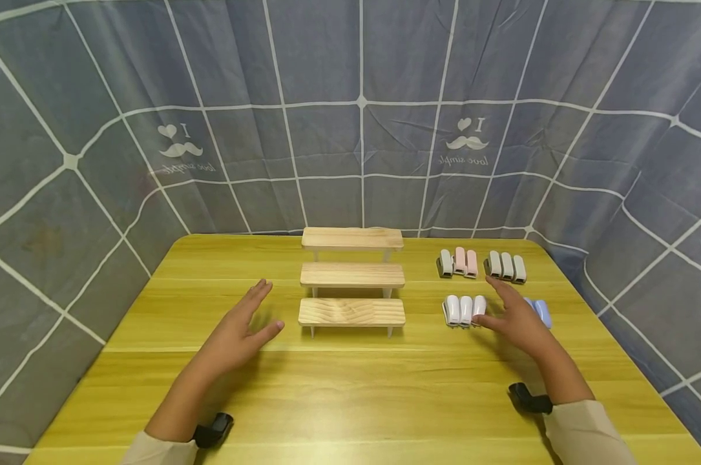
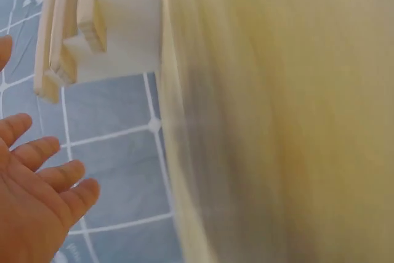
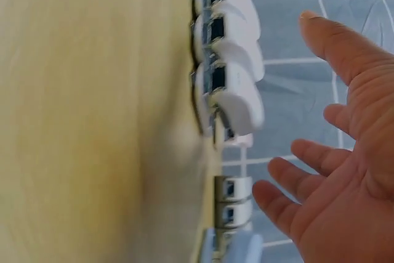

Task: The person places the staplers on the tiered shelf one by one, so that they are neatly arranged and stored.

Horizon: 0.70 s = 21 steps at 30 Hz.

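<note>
My left hand, fingers extended and holding nothing, is over the table to the left of a three-tier wooden stand. On the other side, my right hand hovers with spread fingers near three white clips, its thumb overlapping the rightmost one in the head view. Blue clips lie partly hidden behind that hand. Farther back sit two pink clips with a pale grey one beside them, and three more pale grey clips to their right. The right wrist view shows the white clips close up, apart from the fingers.
The wooden table carries everything. A grey-blue curtain with white lines encloses its back and both sides. The stand's steps rise toward the back, with the top board close to the curtain.
</note>
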{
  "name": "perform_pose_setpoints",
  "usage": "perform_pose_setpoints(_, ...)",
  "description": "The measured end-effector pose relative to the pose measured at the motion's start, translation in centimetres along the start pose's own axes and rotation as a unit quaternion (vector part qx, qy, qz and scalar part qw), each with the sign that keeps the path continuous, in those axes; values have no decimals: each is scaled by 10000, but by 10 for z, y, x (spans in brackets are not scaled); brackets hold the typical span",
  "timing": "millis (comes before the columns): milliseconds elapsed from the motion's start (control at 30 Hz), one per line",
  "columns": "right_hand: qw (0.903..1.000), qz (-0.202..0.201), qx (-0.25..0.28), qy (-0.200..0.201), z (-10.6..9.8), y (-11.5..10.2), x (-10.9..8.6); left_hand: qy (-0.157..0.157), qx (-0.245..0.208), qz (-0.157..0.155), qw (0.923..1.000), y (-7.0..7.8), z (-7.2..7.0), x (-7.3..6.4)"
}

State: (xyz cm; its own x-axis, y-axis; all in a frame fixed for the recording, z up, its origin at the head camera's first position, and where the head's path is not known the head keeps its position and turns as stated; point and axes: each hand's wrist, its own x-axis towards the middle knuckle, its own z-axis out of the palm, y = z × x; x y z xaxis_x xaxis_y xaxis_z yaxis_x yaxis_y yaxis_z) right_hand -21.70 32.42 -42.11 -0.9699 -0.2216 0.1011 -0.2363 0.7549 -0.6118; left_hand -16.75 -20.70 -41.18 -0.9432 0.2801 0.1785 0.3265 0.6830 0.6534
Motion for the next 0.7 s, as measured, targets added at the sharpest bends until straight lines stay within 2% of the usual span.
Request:
perform_pose_setpoints(100,9984,200,511,-152,1,5,0,-128,-496,-227,9984,1,4,3)
perform_pose_setpoints(200,9949,341,905,-282,1,10,0,-291,-1007,-457,9934,2,7,8)
perform_pose_setpoints(433,9912,196,1235,-445,7,15,7,-756,-1913,-960,9739,-2,10,17)
perform_pose_setpoints(567,9894,243,1315,-557,13,20,9,-878,-2267,-965,9652,-5,14,21)
perform_pose_setpoints(700,9903,320,1231,-553,15,26,6,-857,-2456,-876,9616,-5,22,29)
